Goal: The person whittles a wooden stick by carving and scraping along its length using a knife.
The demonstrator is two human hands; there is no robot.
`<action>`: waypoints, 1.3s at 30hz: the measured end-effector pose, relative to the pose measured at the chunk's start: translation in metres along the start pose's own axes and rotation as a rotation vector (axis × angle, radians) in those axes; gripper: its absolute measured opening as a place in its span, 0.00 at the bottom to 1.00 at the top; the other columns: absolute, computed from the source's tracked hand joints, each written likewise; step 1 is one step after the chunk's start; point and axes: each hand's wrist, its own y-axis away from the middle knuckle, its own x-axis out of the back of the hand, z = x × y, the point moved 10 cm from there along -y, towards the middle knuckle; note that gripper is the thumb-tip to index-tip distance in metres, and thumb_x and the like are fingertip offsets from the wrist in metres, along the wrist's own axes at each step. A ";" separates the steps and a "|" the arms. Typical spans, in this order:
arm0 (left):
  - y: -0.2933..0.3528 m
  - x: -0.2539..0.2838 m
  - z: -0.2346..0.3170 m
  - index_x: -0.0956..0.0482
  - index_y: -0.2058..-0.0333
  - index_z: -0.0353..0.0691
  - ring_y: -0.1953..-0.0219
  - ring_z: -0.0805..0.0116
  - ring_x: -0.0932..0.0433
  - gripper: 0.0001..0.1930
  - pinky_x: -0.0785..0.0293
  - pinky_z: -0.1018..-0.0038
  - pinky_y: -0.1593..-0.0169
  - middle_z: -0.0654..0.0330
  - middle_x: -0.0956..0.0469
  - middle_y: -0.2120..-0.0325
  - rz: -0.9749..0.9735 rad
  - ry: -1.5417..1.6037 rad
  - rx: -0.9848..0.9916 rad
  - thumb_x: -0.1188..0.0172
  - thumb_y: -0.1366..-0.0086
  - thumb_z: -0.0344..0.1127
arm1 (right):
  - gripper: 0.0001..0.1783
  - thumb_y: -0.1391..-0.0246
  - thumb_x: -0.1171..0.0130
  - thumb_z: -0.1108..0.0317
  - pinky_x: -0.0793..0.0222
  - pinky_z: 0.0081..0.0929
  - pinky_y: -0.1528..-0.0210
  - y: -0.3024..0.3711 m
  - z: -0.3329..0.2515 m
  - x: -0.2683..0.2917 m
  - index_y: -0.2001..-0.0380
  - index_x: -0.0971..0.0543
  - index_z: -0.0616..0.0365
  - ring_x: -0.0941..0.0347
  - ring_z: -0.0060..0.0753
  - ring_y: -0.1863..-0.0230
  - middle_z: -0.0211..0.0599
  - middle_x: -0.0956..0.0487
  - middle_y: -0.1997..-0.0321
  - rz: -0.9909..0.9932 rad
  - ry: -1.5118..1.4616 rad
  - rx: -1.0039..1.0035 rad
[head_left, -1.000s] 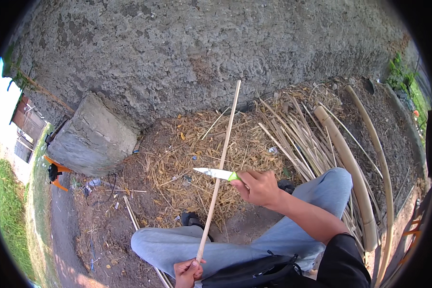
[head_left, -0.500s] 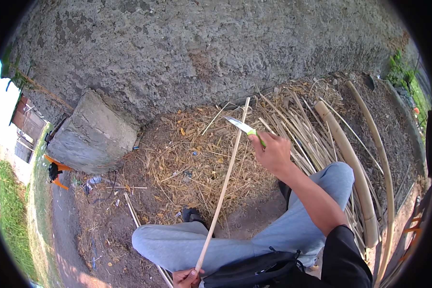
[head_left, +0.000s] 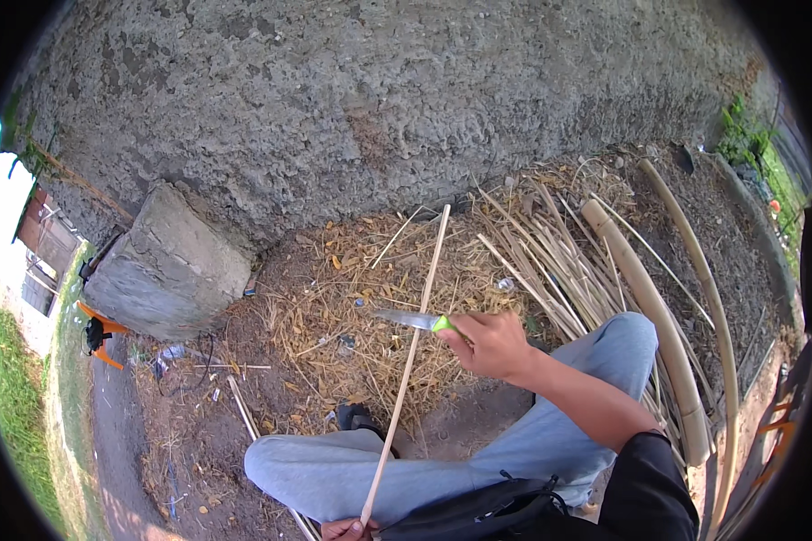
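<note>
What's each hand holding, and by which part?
Right hand: knife, by its green handle. Left hand: strip, by its near end, at the picture's lower edge.

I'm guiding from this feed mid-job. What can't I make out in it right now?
All in the head view:
- left hand: partly cut off by the lower edge.
- bamboo strip: near end lost at the left hand and lower edge.
- green handle: mostly covered by the right hand.
- knife blade: blurred, so contact with the strip is unclear.
- curved bamboo pole: lower end lost at the lower edge.
</note>
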 end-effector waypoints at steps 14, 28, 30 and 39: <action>0.004 -0.004 0.083 0.19 0.67 0.35 0.78 0.82 0.37 0.14 0.40 0.78 0.76 0.72 0.34 0.83 0.364 -0.607 -0.420 0.45 0.28 0.39 | 0.25 0.30 0.54 0.49 0.52 0.24 0.82 0.054 0.155 -0.031 0.66 0.22 0.62 0.47 0.15 0.84 0.19 0.36 0.83 0.178 -1.171 -1.397; -0.074 -0.078 0.106 0.20 0.59 0.28 0.82 0.85 0.35 0.12 0.40 0.84 0.79 0.65 0.25 0.79 0.216 -0.355 -0.402 0.45 0.28 0.33 | 0.15 0.43 0.36 0.55 0.34 0.34 0.87 0.061 -0.089 -0.051 0.62 0.21 0.56 0.27 0.37 0.86 0.35 0.23 0.79 -0.330 -0.207 0.068; -0.074 -0.079 0.101 0.20 0.59 0.28 0.83 0.85 0.36 0.12 0.41 0.84 0.79 0.66 0.27 0.80 0.235 -0.332 -0.397 0.45 0.28 0.33 | 0.14 0.44 0.35 0.55 0.35 0.33 0.89 0.056 -0.086 -0.049 0.64 0.19 0.53 0.26 0.35 0.86 0.33 0.22 0.79 -0.212 -0.174 0.111; -0.076 -0.080 0.098 0.19 0.57 0.29 0.80 0.85 0.37 0.11 0.40 0.83 0.78 0.70 0.30 0.81 0.281 -0.330 -0.402 0.45 0.28 0.32 | 0.12 0.45 0.34 0.55 0.37 0.32 0.89 0.043 -0.072 -0.054 0.69 0.18 0.52 0.28 0.32 0.88 0.29 0.25 0.85 -0.194 -0.156 0.097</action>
